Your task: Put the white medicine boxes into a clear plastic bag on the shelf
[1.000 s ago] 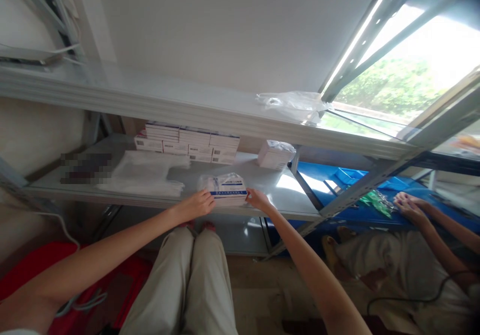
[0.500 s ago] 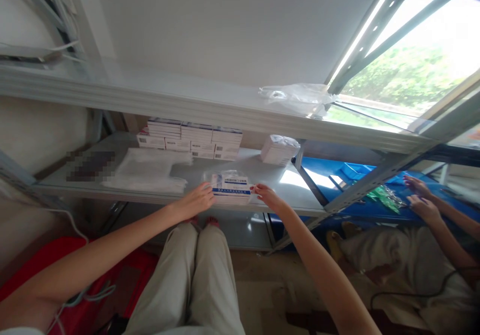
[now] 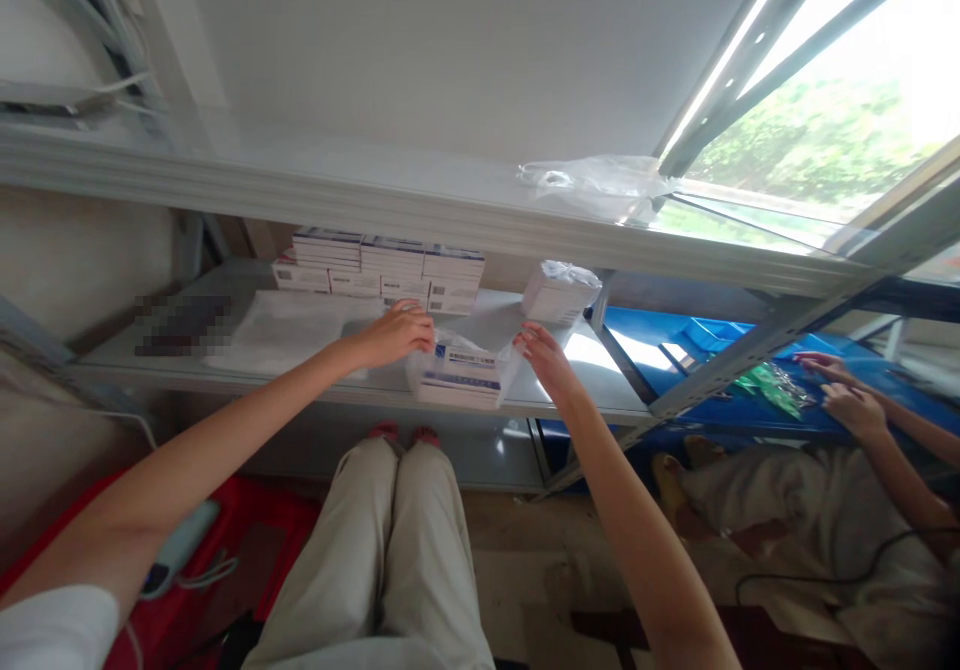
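The left hand (image 3: 403,334) and right hand (image 3: 545,358) have risen, pinching the clear bag (image 3: 511,374) around white, blue-striped boxes (image 3: 461,375).

stacked white cartons (image 3: 460,382) with blue print lie inside a loose clear plastic bag (image 3: 511,375) near the front of the grey shelf (image 3: 604,382).

The lower shelf (image 3: 499,312) looks like painted metal, smooth and glossy, with bright glare. The upper shelf's front edge (image 3: 337,190) is metal with a duller sheen. Thin, see-through plastic forms the crinkled bag (image 3: 511,378) around the small boxes (image 3: 461,382), which look like smooth printed card. The flat bags (image 3: 289,328) are milky, filmy plastic; the loose bag (image 3: 592,182) above is clear and shiny. The trousers (image 3: 427,550) are soft, matt cloth; the blue tabletop (image 3: 626,322) is glossy.
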Demonstrator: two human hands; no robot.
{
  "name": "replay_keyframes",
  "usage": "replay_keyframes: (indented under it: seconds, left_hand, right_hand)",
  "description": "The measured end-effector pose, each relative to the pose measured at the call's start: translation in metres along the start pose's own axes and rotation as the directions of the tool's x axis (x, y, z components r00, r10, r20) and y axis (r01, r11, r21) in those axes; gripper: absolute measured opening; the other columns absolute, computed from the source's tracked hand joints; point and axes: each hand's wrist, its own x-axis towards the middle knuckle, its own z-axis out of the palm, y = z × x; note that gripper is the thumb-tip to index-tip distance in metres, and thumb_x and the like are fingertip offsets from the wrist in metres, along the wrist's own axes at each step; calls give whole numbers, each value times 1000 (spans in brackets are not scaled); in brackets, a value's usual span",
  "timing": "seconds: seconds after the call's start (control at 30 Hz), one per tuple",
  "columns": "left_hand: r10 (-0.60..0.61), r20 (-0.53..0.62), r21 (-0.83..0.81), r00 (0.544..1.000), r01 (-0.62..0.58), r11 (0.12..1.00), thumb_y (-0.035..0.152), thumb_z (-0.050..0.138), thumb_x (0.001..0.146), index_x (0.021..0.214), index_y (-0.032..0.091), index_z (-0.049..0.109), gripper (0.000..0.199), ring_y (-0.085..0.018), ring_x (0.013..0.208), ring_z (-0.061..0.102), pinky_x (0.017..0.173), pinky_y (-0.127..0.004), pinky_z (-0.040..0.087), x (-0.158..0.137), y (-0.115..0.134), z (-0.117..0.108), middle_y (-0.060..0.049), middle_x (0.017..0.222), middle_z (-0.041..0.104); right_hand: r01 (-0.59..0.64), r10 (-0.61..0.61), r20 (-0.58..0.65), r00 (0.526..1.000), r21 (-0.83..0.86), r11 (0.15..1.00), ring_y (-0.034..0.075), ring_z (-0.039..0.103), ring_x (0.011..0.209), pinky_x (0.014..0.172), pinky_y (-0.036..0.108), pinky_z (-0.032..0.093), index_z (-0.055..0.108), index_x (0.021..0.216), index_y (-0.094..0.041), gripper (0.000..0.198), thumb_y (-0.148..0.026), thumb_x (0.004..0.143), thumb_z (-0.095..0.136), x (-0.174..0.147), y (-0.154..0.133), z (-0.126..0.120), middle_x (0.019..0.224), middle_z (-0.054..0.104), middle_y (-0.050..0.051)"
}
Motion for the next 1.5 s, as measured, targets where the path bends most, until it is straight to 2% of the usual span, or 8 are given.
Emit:
replay_keyframes:
  seconds: [0.3,0.53,0.7,0.9,1.07,1.17,1.3,1.5]
  left_hand:
    - [131,-92,356,987,-91,930,21,52,89,76,17,63,18,-17,90,55,111,-49,17,0,-6,-11,-1,78,61]
    - [107,-145,337,984,-52,940,24,57,87,79,19,65,12,-20,105,53,113,-58,7,3,4,-11,-3,98,63]
    - [204,-61,400,977,-163,902,40,62,82,103,15,62,32,-26,114,51,113,-59,8,-2,32,8,-11,107,62]
    - [250,32,530,968,-228,816,6,49,86,82,14,61,15,-18,91,60,109,-38,30,-5,44,40,-5,79,63]
    - [168,-38,484,985,-129,866,27,61,85,107,14,56,26,-23,105,55,95,-37,38,3,37,44,-11,110,60]
    - [173,11,467,985,-158,870,36,67,79,114,13,54,44,-24,101,56,85,-35,40,7,31,48,-12,108,61]
    - [184,28,470,982,-176,865,24,63,83,94,13,63,15,-23,96,55,81,-35,40,3,28,53,-9,92,63]
    - [187,12,395,982,-176,902,16,62,82,75,17,67,8,-23,98,53,92,-42,37,-7,33,48,-7,90,62]
  right_hand:
    - [206,-218,-3,976,-307,929,18,64,82,86,38,46,58,98,-23,24,-40,82,55,2,-23,-8,87,68,2]
    - [375,-524,202,827,-894,247,24,55,106,91,41,43,58,109,-22,27,-18,85,46,-36,-65,40,113,58,9]
    - [581,-66,579,813,-796,169,19,60,94,84,31,47,61,104,-17,24,-8,85,48,-20,-34,92,101,63,9]
    - [558,128,565,815,-825,87,23,60,102,90,36,45,62,104,-12,20,-16,86,54,29,19,92,104,65,13]
    - [506,192,520,832,-854,120,23,57,111,96,34,42,60,114,-13,30,-14,85,55,46,16,83,115,63,14]
    - [523,397,528,750,-842,132,28,54,116,98,37,41,52,127,-15,62,-26,70,74,47,9,81,124,59,14]
    - [526,546,464,698,-849,49,35,38,129,102,43,36,20,147,-17,115,-39,54,84,38,9,86,144,36,21]
    - [530,505,424,752,-845,-80,38,44,121,92,45,41,19,146,-22,104,-31,62,80,26,14,96,134,44,20]
